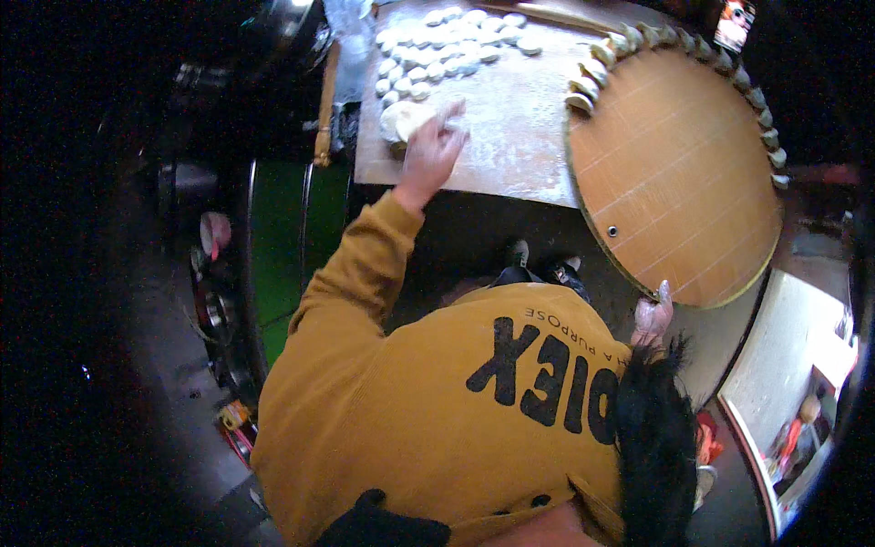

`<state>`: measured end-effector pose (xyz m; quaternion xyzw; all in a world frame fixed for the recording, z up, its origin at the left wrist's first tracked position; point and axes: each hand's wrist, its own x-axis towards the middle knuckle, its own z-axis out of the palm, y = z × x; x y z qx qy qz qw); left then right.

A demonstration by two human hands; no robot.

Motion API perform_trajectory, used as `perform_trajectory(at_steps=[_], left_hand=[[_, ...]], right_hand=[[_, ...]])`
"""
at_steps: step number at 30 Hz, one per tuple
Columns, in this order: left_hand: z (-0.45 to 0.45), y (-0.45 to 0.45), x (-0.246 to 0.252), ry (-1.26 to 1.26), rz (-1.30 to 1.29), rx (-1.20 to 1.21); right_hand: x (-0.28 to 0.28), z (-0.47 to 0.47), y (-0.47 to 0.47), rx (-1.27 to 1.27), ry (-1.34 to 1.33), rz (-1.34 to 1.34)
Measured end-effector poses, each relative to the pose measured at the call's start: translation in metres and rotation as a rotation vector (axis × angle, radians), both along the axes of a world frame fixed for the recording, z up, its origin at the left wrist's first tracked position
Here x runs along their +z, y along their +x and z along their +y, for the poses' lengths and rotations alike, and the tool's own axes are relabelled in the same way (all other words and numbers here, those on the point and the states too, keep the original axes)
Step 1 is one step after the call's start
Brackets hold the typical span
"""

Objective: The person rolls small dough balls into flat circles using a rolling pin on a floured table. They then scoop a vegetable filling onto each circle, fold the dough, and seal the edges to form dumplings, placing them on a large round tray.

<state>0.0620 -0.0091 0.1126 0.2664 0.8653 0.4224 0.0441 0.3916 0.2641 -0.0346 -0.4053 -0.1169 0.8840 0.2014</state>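
Observation:
My left hand (432, 154), floury and slightly blurred, is over the near left part of a floured wooden board (513, 143), beside a small stack of round dough wrappers (410, 119). Its fingers are apart; whether they touch the top wrapper I cannot tell. My right hand (653, 318) grips the near edge of a large round wooden tray (677, 171), thumb on top. Folded dumplings (584, 85) line the tray's far rim in an arc. Many small floured dough pieces (444, 51) lie at the back left of the board.
A lit phone (735, 24) stands beyond the tray. A wooden stick (327, 102) is left of the board. At the lower right is a pale panel or tabletop (779, 342) with red items near it. My feet (540, 260) show below the board's near edge.

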Motion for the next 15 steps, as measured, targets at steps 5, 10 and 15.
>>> perform_trajectory(at_steps=[5, 10, 15], left_hand=[[-0.102, 0.100, -0.019, 0.131, -0.555, 0.317], [-0.154, 0.134, -0.040, 0.176, -0.634, 0.389], [-0.182, 0.097, -0.041, 0.274, -0.534, 0.359]], right_hand=[[-0.057, 0.027, 0.013, 0.042, 0.081, -0.285], [-0.036, 0.014, 0.009, 0.177, 0.181, -0.067], [-0.026, -0.065, -0.005, 0.476, -0.029, 0.678]])
